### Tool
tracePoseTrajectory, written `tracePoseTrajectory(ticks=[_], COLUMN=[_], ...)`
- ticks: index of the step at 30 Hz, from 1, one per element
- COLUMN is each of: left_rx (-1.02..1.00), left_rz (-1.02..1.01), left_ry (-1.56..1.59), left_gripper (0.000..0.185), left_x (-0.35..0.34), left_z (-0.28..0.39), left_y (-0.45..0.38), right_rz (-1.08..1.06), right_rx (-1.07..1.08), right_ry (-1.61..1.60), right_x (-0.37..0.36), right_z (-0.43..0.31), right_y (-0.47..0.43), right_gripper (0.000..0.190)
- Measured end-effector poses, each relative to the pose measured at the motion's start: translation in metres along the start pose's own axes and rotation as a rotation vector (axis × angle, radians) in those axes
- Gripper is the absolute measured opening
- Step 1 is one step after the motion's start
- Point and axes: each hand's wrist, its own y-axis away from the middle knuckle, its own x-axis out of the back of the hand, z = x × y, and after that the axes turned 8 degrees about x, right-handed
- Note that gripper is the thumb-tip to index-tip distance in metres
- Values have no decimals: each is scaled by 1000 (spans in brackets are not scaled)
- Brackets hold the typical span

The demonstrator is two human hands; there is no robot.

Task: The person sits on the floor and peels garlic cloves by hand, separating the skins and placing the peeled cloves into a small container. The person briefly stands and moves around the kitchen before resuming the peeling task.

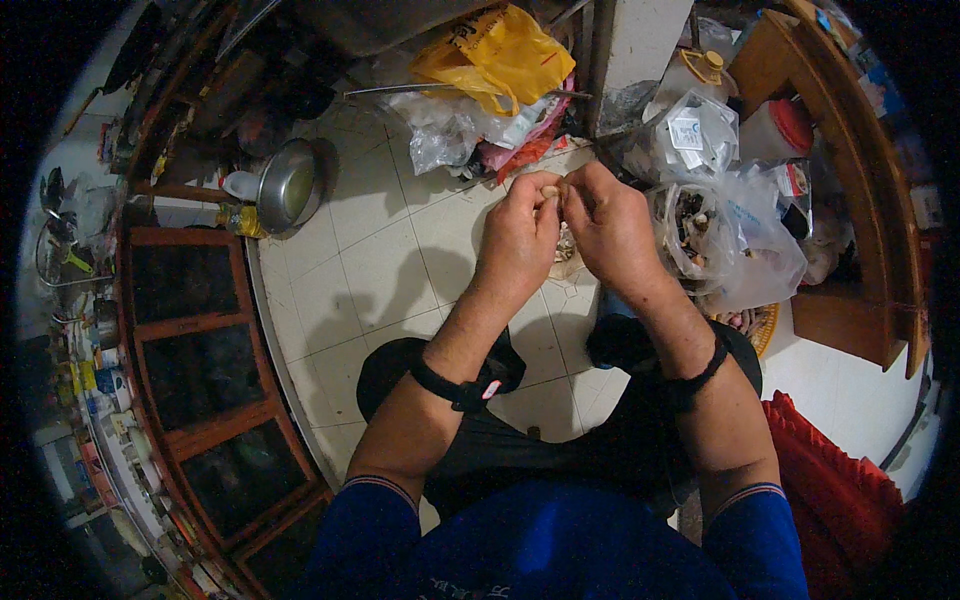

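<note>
My left hand (521,221) and my right hand (609,217) meet in front of me above the tiled floor. Between the fingertips is a small pale piece (551,192), which looks like a garlic clove. The left thumb and forefinger pinch it, and the right fingertips press against it from the other side. Partly hidden below the hands lies a heap of pale scraps (566,244) on the floor. Each forearm wears a dark strap.
At right, a clear plastic bag (694,225) with dark pieces stands by an orange basket (761,330) holding small bulbs. A yellow plastic bag (502,56) lies ahead. A metal basin (289,187) leans near the wood-framed cabinet (202,330). Red cloth (832,487) hangs behind right.
</note>
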Motion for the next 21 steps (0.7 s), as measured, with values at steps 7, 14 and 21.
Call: tracePoseTrajectory(ticks=[7, 14, 21], left_rx=[108, 205, 333], left_rz=[-66, -95, -177], left_ry=[170, 324, 413], left_gripper=[23, 24, 26], left_x=[0, 4, 11], left_z=[0, 2, 3], left_y=[0, -2, -6], right_rz=[45, 7, -11], right_rx=[-97, -4, -21], right_ry=[-117, -190, -152], right_x=[-7, -4, -4], right_z=[5, -1, -3], right_y=[0, 5, 3], right_gripper=[12, 16, 15])
